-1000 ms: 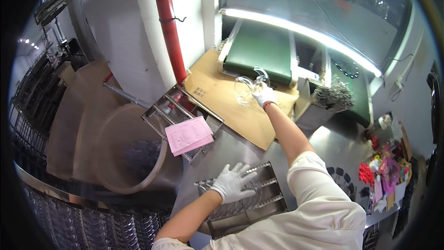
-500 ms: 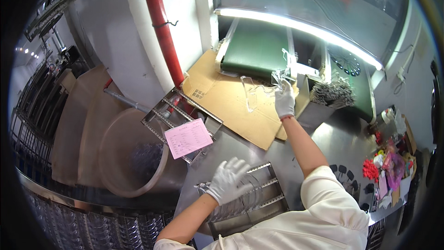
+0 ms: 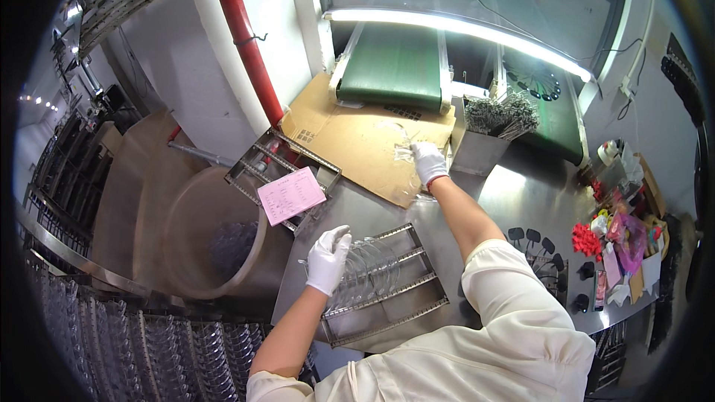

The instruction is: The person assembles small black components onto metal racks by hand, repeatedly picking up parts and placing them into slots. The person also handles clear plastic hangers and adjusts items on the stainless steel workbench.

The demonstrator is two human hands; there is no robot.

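The clear plastic pieces [image 3: 406, 150] lie on the cardboard sheet [image 3: 350, 138] at about 12 o'clock from the person, just in front of the green conveyor belt [image 3: 395, 67]. The right hand [image 3: 427, 161], in a white glove, reaches out to them with its grip closed on the clear plastic. The left hand [image 3: 328, 259], also gloved in white, rests with fingers loosely curled and mostly open on a row of clear lenses [image 3: 369, 264] standing in a metal rack [image 3: 387, 286] on the steel surface [image 3: 514, 193]; whether the grip clamps a lens cannot be determined. At 10 o'clock from this rack, a second metal rack [image 3: 279, 160] carries a pink paper slip [image 3: 290, 194]. At 9 o'clock from the left hand stands a round beige bin [image 3: 205, 242]. At 1 o'clock from the right hand, a steel box [image 3: 477, 150] holds a bundle of thin metal clips [image 3: 499, 113]. A red pipe [image 3: 246, 41] runs up the wall behind the cardboard.
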